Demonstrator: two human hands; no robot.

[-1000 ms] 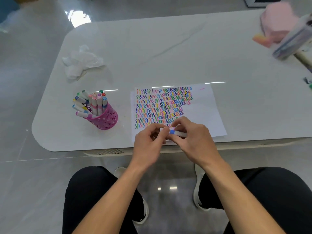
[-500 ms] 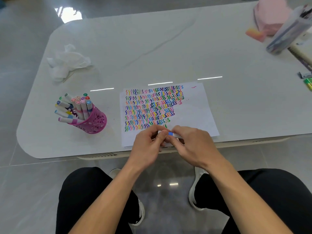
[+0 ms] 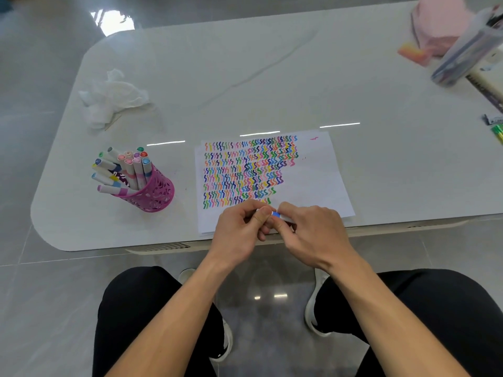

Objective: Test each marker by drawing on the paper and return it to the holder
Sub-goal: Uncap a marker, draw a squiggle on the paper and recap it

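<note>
A: Marker status?
B: One marker [image 3: 281, 216], white barrel, blue band. Roughly level over the near edge of the paper [image 3: 315, 183], at the middle of the worktop's [image 3: 245, 77] near edge. Held at both ends.
A: Hands?
B: Left hand [image 3: 239, 229]: fingers [image 3: 260, 217] curled round the left end, thumb on top. Right hand [image 3: 315, 235]: fingers clamped on the right end of the barrel. Cap on or off, cannot tell; the hands cover both ends.
A: Paper?
B: White sheets, flat. Rows of coloured squiggles fill the left and far part; right side blank except for one small pink mark at its far right corner.
A: Holder?
B: Pink openwork holder [image 3: 155, 194], left of the paper, not touching it. Packed with markers [image 3: 128, 170], caps up, fanned toward the left.
A: Anything else?
B: Crumpled white tissue [image 3: 109, 99] toward the far left corner. Blurred pink thing [image 3: 438, 25] and clear case [image 3: 468, 55] at the far right corner. Green pens [image 3: 498, 133] at the right edge, cut off by the frame.
</note>
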